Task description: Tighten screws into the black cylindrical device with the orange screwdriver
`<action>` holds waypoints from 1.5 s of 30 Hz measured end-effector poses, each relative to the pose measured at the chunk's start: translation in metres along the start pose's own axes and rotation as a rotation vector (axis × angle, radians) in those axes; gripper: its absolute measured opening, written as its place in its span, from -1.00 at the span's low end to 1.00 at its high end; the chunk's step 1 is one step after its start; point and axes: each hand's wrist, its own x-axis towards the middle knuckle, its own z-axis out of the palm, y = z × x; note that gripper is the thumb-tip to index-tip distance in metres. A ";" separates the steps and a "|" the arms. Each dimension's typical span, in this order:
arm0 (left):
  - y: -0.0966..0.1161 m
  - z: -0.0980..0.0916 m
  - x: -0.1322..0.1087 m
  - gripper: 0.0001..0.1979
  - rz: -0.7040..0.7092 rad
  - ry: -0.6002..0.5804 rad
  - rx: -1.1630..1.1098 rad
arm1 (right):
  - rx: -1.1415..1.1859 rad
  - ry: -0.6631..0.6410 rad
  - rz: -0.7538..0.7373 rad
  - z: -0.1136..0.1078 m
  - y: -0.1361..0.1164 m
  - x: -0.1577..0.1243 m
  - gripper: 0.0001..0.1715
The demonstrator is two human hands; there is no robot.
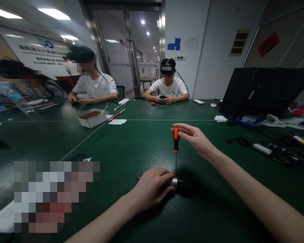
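An orange-and-black screwdriver [176, 140] stands upright, its thin shaft pointing down. Fingers of my right hand [194, 136] close around the top of its handle. Below it, a silver-and-black cylindrical tool [183, 185] lies on the green table, and the screwdriver's tip meets it near the silver band. My left hand [155, 185] wraps over the silver part and presses it down. A small metal end sticks out to the left of that hand. What the tip touches is too small to make out.
Beyond my hands stand an open box [92, 119] and a red pencil-like stick [118, 114]. A black monitor [263, 91], a blue tray [249, 120] and corded tools [263, 148] occupy the right. Several people sit around the table [142, 141]; another screwdriver [155, 104] lies at the far side.
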 end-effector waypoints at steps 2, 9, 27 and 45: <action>0.000 0.000 0.000 -0.74 -0.002 -0.002 0.000 | 0.012 -0.008 0.011 0.001 -0.001 -0.001 -0.65; 0.000 0.001 0.001 -0.73 -0.002 -0.004 0.000 | 0.012 0.030 0.035 0.000 0.002 -0.001 -0.54; 0.001 0.001 -0.001 -0.73 -0.009 0.011 0.018 | -0.079 0.027 0.040 -0.003 0.004 0.001 -0.51; 0.001 0.001 0.000 -0.73 -0.015 -0.004 0.026 | -0.149 0.292 0.043 -0.020 0.044 0.012 -0.49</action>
